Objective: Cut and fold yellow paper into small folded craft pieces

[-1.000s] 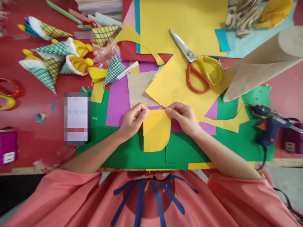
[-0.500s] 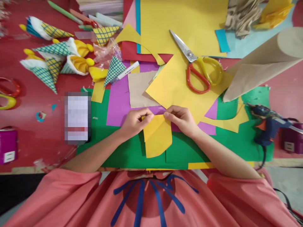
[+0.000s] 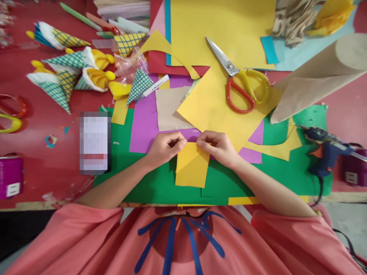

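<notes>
A small yellow paper piece (image 3: 191, 168) is held over the green sheet (image 3: 229, 183) near the table's front edge, its top corners pinched by the closed grip of the left hand (image 3: 165, 148) and right hand (image 3: 218, 147). Scissors (image 3: 241, 82) lie on yellow paper beyond; a glue gun (image 3: 323, 151) rests at the right.

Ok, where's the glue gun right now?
In the head view the blue glue gun lies at the far right, on the edge of the green paper, below the brown paper roll and well right of the right hand.
</notes>
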Motion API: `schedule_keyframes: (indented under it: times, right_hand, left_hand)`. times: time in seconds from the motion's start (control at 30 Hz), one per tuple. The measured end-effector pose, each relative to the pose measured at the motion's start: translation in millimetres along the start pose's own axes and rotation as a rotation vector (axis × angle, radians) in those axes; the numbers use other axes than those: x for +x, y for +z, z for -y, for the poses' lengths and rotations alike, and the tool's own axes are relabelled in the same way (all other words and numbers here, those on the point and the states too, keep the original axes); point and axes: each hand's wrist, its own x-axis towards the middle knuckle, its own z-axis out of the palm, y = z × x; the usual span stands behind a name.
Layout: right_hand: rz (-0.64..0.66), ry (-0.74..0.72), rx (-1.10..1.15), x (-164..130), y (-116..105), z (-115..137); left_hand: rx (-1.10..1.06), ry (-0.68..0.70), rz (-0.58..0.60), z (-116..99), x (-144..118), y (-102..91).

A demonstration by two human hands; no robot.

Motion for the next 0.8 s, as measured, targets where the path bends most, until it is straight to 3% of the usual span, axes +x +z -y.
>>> schedule_keyframes:
  times: [0.23, 0.53, 0.8]
  right_hand:
    - [-0.098, 0.122, 0.276, 2.6, -4.2, -3.9]
    - [-0.138, 0.110, 0.335, 3.4, -4.1, -4.8]
    - [-0.147, 0.069, 0.319, 1.5, -4.0, -6.8]
  left_hand:
    - [-0.106, -0.012, -0.270, 8.2, 3.0, -3.8]
    - [-0.191, 0.029, -0.314, 13.9, 5.3, -6.1]
    - [-0.221, -0.088, -0.293, 13.6, 2.3, -5.6]
